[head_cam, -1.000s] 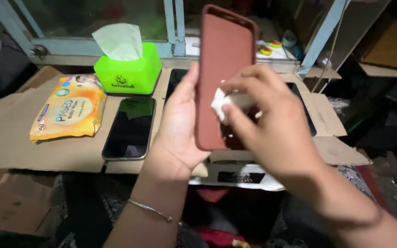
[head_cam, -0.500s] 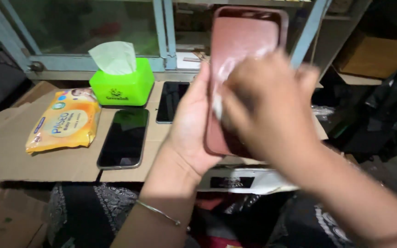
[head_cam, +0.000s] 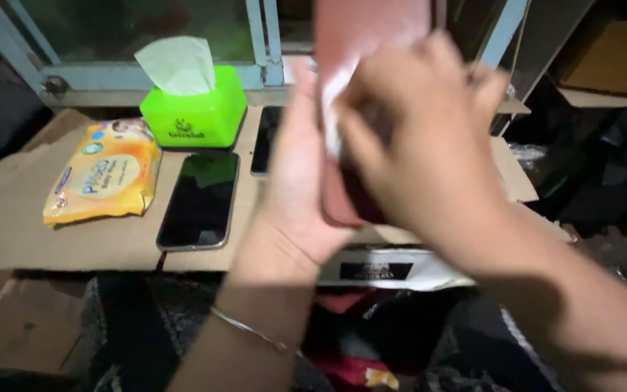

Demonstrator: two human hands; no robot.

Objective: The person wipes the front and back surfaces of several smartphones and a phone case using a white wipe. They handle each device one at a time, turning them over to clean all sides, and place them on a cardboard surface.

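My left hand (head_cam: 295,181) holds a reddish-brown phone case (head_cam: 361,29) upright in front of me, fingers behind it and thumb side along its left edge. My right hand (head_cam: 415,138) presses a small white wipe (head_cam: 332,94) against the inner face of the case, covering most of its lower half. The top of the case runs out of the frame. A thin bracelet circles my left wrist.
On a cardboard sheet (head_cam: 23,232) lie a black phone (head_cam: 201,199), a second dark phone (head_cam: 264,141), a yellow pack of wet wipes (head_cam: 103,181) and a green tissue box (head_cam: 194,109). A blue-framed glass cabinet (head_cam: 263,43) stands behind. Cardboard boxes sit at the right.
My right hand with the wipe has moved up the case from its middle to near the top. The case has risen in view, its top leaving the frame.
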